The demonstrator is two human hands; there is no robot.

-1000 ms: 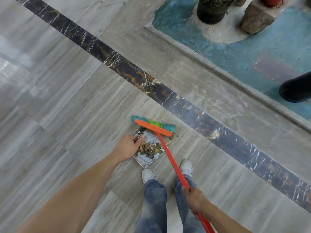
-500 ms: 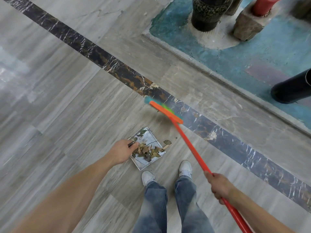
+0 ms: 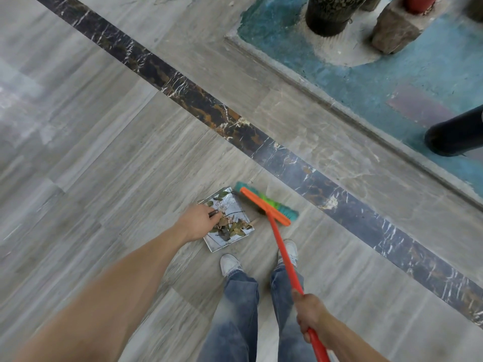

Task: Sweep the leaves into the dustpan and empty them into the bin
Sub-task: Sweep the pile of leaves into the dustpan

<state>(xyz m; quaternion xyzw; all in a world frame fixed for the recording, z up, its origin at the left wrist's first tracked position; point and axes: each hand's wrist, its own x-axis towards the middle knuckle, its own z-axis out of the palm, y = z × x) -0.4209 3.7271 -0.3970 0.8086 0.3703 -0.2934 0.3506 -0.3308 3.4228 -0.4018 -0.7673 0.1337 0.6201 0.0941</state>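
Leaves [image 3: 230, 227] lie in the dustpan [image 3: 236, 205] on the floor [image 3: 104, 152]; the broom head [image 3: 266, 207] rests just right of it, before the shoes [image 3: 231, 263].

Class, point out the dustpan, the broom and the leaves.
dustpan [image 3: 236, 205], head view, bare metal floor of the pan
broom [image 3: 265, 206], head view, orange head bar
leaves [image 3: 232, 227], head view, middle of the pile

Probably a home patio, marble floor [image 3: 109, 142], plant pots [image 3: 329, 14]
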